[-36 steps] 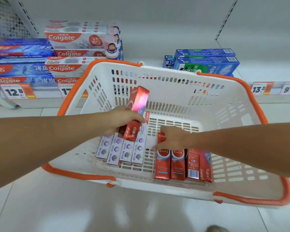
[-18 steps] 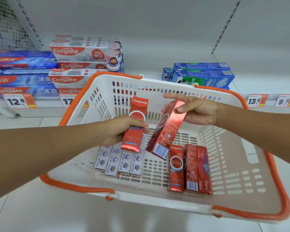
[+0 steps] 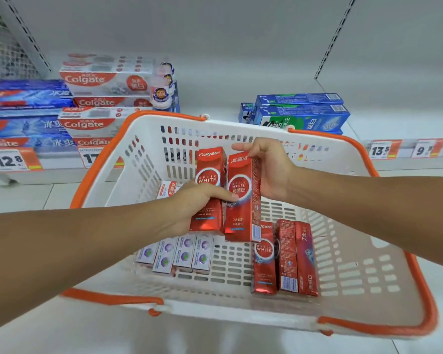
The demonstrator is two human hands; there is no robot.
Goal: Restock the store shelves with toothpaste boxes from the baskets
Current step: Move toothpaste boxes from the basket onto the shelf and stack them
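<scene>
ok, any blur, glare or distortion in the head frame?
Head view: wide-angle bend in the shelf uprights; both held red boxes read sharp; basket near rim soft; left shelf stock slightly blurred; mild sheen on the floor.

The right hand (image 3: 269, 172), which a second ago pressed on the red boxes (image 3: 285, 256) on the basket (image 3: 348, 251) floor, now holds one red box (image 3: 242, 198) upright, touching the box (image 3: 210, 190) in the left hand (image 3: 197, 203); three red boxes lie there, not four
</scene>
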